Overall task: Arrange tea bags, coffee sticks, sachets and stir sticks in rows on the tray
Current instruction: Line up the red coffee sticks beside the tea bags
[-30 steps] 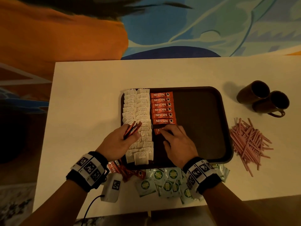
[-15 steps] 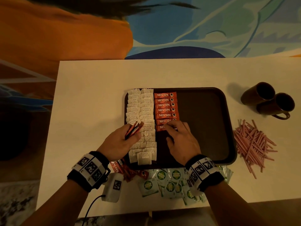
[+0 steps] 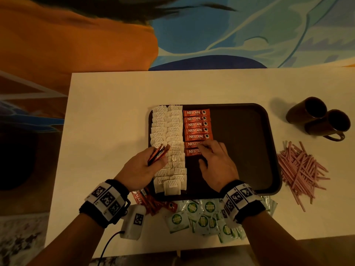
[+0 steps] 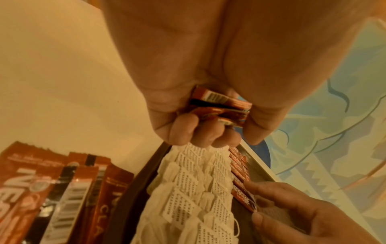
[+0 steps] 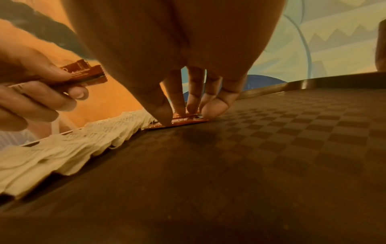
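A dark brown tray (image 3: 249, 150) holds two columns of white tea bags (image 3: 169, 146) at its left, then a column of red coffee sticks (image 3: 196, 124). My right hand (image 3: 205, 150) presses straight fingertips (image 5: 177, 109) on the nearest coffee stick (image 3: 192, 152), which lies flat at the near end of that column. My left hand (image 3: 153, 160) hovers over the tea bags and grips a small bundle of coffee sticks (image 4: 219, 107) between thumb and curled fingers. The right half of the tray is bare.
Loose coffee sticks (image 3: 151, 200) and green sachets (image 3: 201, 215) lie on the white table in front of the tray. A pile of pink stir sticks (image 3: 299, 169) lies to its right, with two dark mugs (image 3: 317, 120) behind the pile.
My right hand has slid the nearest coffee stick away from me until it lies against the column. The left hand has stayed put with its bundle.
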Demonstrator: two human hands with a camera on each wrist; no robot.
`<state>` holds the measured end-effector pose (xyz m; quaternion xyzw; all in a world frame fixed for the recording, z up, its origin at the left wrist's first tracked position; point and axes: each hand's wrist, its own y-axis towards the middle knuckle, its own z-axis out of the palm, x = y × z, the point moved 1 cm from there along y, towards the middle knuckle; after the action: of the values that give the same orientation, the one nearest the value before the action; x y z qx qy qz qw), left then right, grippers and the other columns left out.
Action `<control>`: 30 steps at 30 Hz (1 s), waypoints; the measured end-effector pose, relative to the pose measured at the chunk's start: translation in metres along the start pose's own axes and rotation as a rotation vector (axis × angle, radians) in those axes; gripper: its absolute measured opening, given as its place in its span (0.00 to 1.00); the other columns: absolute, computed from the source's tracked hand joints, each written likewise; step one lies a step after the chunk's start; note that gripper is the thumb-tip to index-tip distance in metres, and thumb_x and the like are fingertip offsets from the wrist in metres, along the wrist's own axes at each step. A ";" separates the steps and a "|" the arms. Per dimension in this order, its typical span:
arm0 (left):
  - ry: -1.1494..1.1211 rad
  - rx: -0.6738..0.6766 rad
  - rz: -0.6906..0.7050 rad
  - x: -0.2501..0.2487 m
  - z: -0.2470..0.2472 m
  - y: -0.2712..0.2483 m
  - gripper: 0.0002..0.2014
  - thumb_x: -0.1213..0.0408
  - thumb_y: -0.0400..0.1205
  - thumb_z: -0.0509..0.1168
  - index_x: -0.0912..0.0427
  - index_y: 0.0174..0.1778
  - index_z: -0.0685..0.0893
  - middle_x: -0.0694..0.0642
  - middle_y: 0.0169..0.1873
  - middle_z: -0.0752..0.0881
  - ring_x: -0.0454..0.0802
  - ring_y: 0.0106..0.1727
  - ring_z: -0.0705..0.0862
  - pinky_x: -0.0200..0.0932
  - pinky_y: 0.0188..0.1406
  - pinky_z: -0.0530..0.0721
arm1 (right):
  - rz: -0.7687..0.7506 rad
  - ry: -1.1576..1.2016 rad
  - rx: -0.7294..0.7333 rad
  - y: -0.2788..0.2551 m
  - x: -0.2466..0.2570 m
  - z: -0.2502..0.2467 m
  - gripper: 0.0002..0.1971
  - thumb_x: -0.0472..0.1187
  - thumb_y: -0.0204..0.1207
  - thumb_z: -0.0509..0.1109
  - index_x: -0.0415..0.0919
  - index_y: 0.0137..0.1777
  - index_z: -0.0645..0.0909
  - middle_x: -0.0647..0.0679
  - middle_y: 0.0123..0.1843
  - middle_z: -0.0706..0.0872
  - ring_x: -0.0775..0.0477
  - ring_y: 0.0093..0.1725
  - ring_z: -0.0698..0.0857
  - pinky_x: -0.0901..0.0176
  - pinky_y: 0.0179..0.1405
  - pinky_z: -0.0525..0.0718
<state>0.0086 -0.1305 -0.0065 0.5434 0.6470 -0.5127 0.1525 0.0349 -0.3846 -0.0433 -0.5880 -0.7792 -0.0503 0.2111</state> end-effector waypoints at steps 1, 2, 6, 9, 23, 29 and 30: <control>-0.004 -0.003 0.002 -0.001 0.000 -0.001 0.10 0.46 0.87 0.64 0.47 0.54 0.83 0.51 0.36 0.86 0.40 0.31 0.81 0.42 0.37 0.79 | -0.010 0.005 -0.022 -0.001 0.001 0.000 0.26 0.40 0.78 0.75 0.45 0.77 0.79 0.53 0.74 0.73 0.51 0.71 0.71 0.59 0.60 0.84; -0.005 -0.005 0.004 -0.001 -0.001 -0.001 0.10 0.46 0.87 0.64 0.47 0.54 0.83 0.51 0.37 0.87 0.43 0.32 0.83 0.44 0.38 0.81 | -0.025 0.008 -0.034 -0.002 0.003 0.000 0.25 0.39 0.77 0.75 0.45 0.76 0.80 0.54 0.73 0.74 0.51 0.70 0.72 0.59 0.59 0.85; -0.008 0.005 0.006 -0.001 -0.001 -0.002 0.10 0.46 0.87 0.64 0.47 0.55 0.83 0.55 0.43 0.89 0.54 0.43 0.87 0.52 0.47 0.85 | -0.109 -0.011 0.008 -0.008 0.009 0.005 0.22 0.38 0.77 0.75 0.46 0.72 0.83 0.55 0.71 0.76 0.50 0.70 0.74 0.54 0.53 0.89; -0.006 0.011 0.005 0.001 0.000 -0.003 0.12 0.45 0.87 0.63 0.48 0.56 0.83 0.56 0.44 0.89 0.56 0.45 0.88 0.58 0.51 0.85 | -0.107 -0.010 0.025 -0.011 0.007 0.010 0.23 0.38 0.76 0.75 0.47 0.72 0.82 0.55 0.71 0.75 0.50 0.70 0.75 0.53 0.53 0.90; 0.048 0.058 0.076 -0.006 0.008 -0.006 0.13 0.42 0.86 0.64 0.48 0.52 0.81 0.52 0.38 0.86 0.50 0.38 0.85 0.55 0.44 0.83 | 0.085 0.583 -0.021 -0.010 0.029 -0.030 0.19 0.47 0.82 0.75 0.57 0.72 0.82 0.60 0.62 0.86 0.61 0.60 0.85 0.56 0.64 0.86; 0.081 0.107 0.171 -0.016 0.016 -0.004 0.09 0.44 0.85 0.67 0.45 0.52 0.81 0.42 0.36 0.83 0.39 0.34 0.80 0.33 0.35 0.76 | 0.119 0.798 0.076 -0.008 0.046 -0.033 0.17 0.53 0.81 0.75 0.60 0.69 0.84 0.56 0.52 0.91 0.57 0.48 0.90 0.45 0.55 0.91; 0.081 0.111 0.179 -0.018 0.017 -0.004 0.10 0.44 0.84 0.67 0.45 0.51 0.81 0.42 0.36 0.83 0.38 0.33 0.79 0.32 0.34 0.75 | 0.128 0.820 0.067 -0.008 0.046 -0.034 0.16 0.49 0.81 0.76 0.58 0.68 0.86 0.56 0.51 0.92 0.57 0.47 0.91 0.45 0.56 0.91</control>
<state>0.0053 -0.1537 0.0019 0.6267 0.5722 -0.5098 0.1411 0.0260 -0.3570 0.0070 -0.5594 -0.5935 -0.2419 0.5257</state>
